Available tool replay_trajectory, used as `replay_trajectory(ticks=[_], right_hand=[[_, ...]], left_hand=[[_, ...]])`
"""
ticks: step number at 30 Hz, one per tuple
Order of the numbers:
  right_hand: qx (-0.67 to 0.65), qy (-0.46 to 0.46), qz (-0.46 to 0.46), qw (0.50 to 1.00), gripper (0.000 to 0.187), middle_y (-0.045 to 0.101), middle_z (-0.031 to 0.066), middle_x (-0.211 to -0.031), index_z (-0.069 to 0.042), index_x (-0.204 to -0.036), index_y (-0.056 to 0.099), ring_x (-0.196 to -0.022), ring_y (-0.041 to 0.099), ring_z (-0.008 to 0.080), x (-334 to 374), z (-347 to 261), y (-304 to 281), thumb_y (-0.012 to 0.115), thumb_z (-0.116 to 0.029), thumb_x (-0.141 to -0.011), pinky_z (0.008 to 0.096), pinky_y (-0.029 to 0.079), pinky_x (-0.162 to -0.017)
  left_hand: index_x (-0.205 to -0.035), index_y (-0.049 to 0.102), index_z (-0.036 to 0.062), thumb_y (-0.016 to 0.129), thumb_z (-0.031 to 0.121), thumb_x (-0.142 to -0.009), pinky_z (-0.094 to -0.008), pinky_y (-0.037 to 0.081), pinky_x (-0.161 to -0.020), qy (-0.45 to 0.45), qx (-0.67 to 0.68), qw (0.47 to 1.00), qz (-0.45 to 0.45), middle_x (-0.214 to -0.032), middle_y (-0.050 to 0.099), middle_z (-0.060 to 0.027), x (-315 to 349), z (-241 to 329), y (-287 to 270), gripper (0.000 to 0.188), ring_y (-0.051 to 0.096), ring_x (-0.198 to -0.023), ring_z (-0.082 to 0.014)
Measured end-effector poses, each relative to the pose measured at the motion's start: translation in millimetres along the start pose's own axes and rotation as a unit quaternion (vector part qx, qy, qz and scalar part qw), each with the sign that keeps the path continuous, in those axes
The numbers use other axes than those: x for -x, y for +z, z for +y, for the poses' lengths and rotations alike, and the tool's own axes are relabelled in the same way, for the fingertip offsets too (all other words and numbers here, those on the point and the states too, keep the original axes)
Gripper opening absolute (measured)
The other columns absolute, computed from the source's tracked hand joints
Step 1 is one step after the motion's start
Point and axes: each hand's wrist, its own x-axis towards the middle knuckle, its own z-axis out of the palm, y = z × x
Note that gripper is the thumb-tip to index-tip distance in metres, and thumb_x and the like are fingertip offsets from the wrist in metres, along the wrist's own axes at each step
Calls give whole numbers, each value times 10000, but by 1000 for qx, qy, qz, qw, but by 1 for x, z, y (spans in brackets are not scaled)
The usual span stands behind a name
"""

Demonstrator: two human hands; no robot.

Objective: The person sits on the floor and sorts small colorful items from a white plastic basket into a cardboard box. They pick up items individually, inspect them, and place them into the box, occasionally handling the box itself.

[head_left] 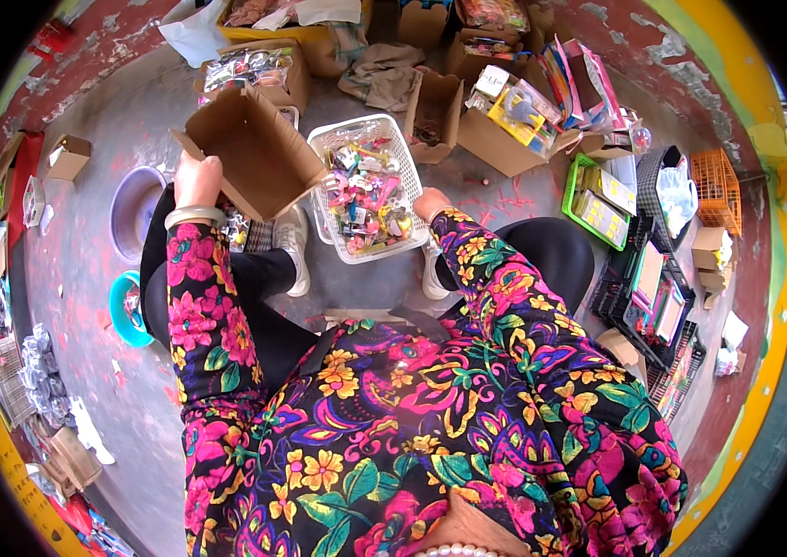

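My left hand (197, 178) is closed on the left edge of a cardboard box (259, 153), which it holds tilted. The box's open side shows a bare brown inside. Right of it, between my feet, a white plastic basket (410, 176) holds a heap of small colourful packaged trinkets (370, 200). My right hand (431, 202) is closed at the basket's right rim; the fingertips are hard to make out. Part of the basket's left side lies behind the corner of the box. Below the box, more small packaged items (238, 228) show beside my left leg.
A purple basin (121, 215) and a teal tub (121, 311) stand at the left. Ahead are filled cardboard boxes (503, 139) and a grey cloth (382, 76). To the right are a green basket (575, 193), black crates (639, 302) and an orange crate (716, 190).
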Motion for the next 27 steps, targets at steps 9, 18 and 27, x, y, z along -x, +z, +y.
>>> replay_trajectory(ticks=[9,18,27], right_hand=[[14,-2,-92,996,246,626,195,-820,-7,-893,622,-736,632,301,45,-8,-24,478,-129,-735,382,501,-653],[3,63,4,998,310,584,234,-960,20,-931,617,-946,563,335,31,13,-4,495,-191,-741,392,456,-801],[42,51,6,998,311,583,223,-998,23,-942,603,-951,569,334,34,-24,-39,499,-194,-745,389,458,-807]], left_hand=[[-1064,501,-29,460,211,-682,-409,396,-864,-24,16,999,26,-1000,564,-268,-14,22,0,453,513,-991,-408],[-1088,494,-37,442,212,-706,-395,376,-892,11,71,997,-22,-1052,540,-272,-15,52,-29,459,488,-1038,-391],[-1081,461,-58,449,188,-711,-416,406,-871,-6,-44,998,-32,-1006,551,-291,10,31,8,444,529,-979,-397]])
